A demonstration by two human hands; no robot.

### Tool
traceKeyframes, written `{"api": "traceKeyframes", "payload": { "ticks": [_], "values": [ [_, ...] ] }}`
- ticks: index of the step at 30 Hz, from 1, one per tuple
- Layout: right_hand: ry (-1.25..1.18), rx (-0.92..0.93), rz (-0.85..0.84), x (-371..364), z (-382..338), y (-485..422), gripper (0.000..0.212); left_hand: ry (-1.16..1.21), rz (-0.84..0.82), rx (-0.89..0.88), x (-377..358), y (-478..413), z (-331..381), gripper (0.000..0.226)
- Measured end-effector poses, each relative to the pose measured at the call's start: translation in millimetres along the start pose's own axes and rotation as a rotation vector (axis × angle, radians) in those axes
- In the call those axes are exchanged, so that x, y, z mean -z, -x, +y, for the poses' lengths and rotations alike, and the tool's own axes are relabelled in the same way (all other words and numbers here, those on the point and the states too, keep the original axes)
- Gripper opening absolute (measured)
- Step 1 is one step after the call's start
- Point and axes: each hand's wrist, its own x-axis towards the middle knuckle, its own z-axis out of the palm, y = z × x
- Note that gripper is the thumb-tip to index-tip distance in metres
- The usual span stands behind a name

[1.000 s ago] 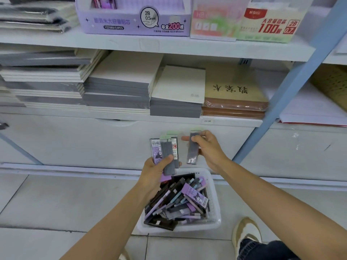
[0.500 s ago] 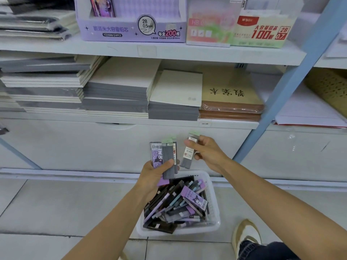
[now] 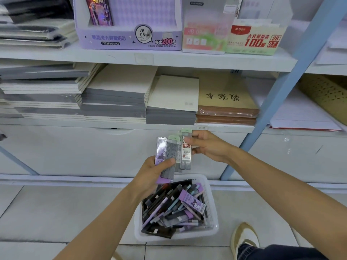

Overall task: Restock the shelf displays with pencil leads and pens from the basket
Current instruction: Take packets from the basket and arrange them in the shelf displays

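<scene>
My left hand [image 3: 153,172] grips a small fan of pencil lead cases [image 3: 169,156], one purple and the others grey with green caps. My right hand [image 3: 208,147] pinches one more green-capped lead case [image 3: 185,152] by its top and holds it against the right side of that fan. Below both hands a white basket [image 3: 212,229] on the floor holds several lead cases and pens. On the upper shelf stand a purple 2B 0.5mm display box [image 3: 129,37], a pink-green HB display box [image 3: 204,40] and a green 2B 0.7 display box [image 3: 257,41].
Stacks of notebooks [image 3: 114,98] and brown exercise books [image 3: 227,107] fill the lower shelf. A blue diagonal shelf brace [image 3: 281,91] runs on the right. My shoe [image 3: 244,239] stands on the tiled floor beside the basket.
My right hand has turned its lead case upright and brought it left against the cases in my left hand. The view has tilted up toward the upper shelf.
</scene>
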Motion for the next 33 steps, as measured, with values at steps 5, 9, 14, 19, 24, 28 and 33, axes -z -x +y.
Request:
{"api": "traceKeyframes", "payload": {
  "ticks": [5, 9, 14, 19, 24, 28, 33],
  "values": [
    [0.136, 0.205, 0.185, 17, -67, 16, 0.029, -0.008, 0.006, -0.17, -18, 0, 53, 0.032],
    [0.255, 0.518, 0.29, 29, -147, 53, 0.023, -0.051, -0.045, -0.345, -43, -2, 123, 0.036],
    [0.232, 0.884, 0.545, 53, -244, 94, 0.015, -0.071, -0.072, -0.528, -77, -1, 202, 0.017],
    [0.397, 0.909, 0.733, 89, -299, 85, 0.009, -0.093, -0.067, -0.582, -95, -1, 244, 0.022],
    [0.599, 0.765, 0.705, 102, -296, 45, 0.014, -0.099, -0.04, -0.555, -105, -2, 258, 0.039],
    [0.727, 0.717, 0.714, 108, -296, 24, 0.015, -0.108, -0.012, -0.554, -107, -3, 263, 0.043],
    [0.874, 0.699, 0.69, 109, -301, 17, 0.015, -0.124, -0.002, -0.532, -108, -4, 264, 0.046]
  ]
}}
